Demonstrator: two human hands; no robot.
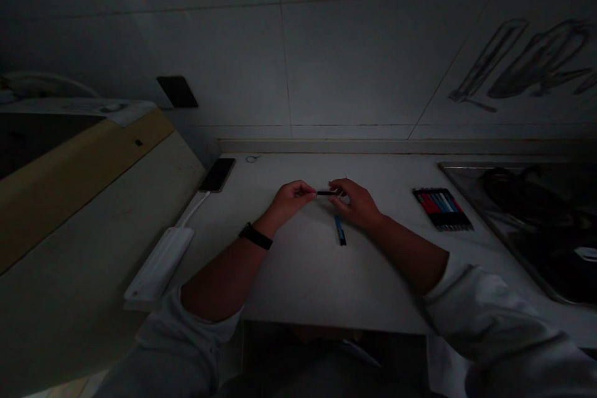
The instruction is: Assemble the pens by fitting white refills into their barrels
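Note:
Over the counter, my left hand (291,198) pinches the left end of a short, dark pen-like stick (325,193). The fingers of my right hand (357,202) close around its other end, so that end is partly hidden. The stick lies level between the two hands. Just below my right hand, a small blue and black pen piece (340,231) rests on the countertop, touched by neither hand. A dark watch band (255,236) circles my left wrist. Dim light hides finer detail of the stick.
Right of my hands lies a clear pack of coloured pens (442,208), close to a stovetop (506,230). At left are a phone (218,175), a white power strip (161,264) and a large boxy appliance (93,211). A thin ring (252,159) lies near the tiled wall.

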